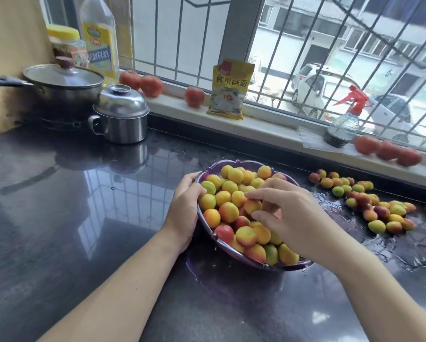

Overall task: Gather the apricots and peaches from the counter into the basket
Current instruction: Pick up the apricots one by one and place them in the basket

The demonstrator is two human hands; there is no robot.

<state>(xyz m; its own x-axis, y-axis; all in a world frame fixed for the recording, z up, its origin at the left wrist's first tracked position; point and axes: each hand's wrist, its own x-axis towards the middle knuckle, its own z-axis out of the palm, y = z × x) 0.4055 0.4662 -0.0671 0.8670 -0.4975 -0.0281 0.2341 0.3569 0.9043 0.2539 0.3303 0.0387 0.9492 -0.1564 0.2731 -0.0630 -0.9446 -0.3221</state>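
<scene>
left hand [185, 201] grips basket [234, 250] rim | right hand [288, 213] over the heap, fingertips pinch one fruit [252, 206] | loose fruits [370, 206] lie on wet counter [83, 218], well right of that hand | risk: heap is high, fruit may roll out

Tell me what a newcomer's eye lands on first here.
The purple basket heaped with yellow-red fruit, at the middle of the dark counter, with the left hand on its rim and the right hand over the pile. Next, loose fruit on the wet counter at right, and tomatoes along the windowsill.
</scene>
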